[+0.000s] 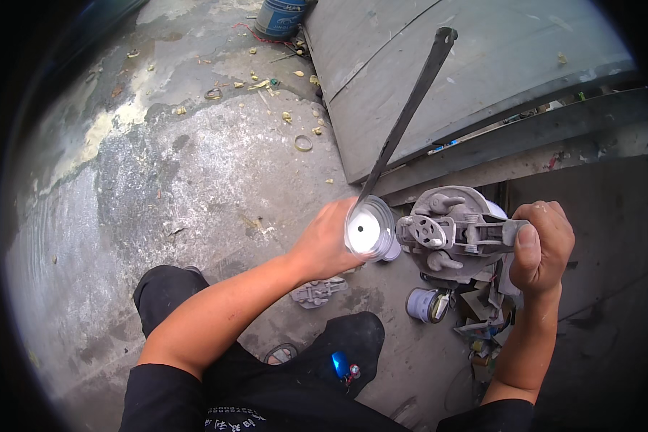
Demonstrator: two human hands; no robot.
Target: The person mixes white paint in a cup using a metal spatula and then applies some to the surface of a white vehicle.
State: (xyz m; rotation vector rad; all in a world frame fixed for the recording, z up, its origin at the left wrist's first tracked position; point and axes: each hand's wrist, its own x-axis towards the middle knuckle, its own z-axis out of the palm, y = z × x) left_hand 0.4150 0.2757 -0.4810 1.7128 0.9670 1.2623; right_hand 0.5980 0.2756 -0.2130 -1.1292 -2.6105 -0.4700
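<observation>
My left hand [324, 241] is closed round a clear plastic cup [374, 229] with something white and a small dark spot inside. A long dark stick [410, 119] rises from the cup toward the upper right. Just right of the cup, my right hand [536, 245] grips the handle of a grey, paint-coated metal pot [446, 255] with a lid mechanism [428, 230] on top. A second grey metal piece [317, 291] lies on the ground below my left hand.
Concrete ground [173, 165] has scraps and rings on it. A blue bucket [277, 18] stands at the top. A grey panel [482, 65] and ledge [583, 129] run along the right. A small can [419, 304] and clutter [479, 309] sit below the pot.
</observation>
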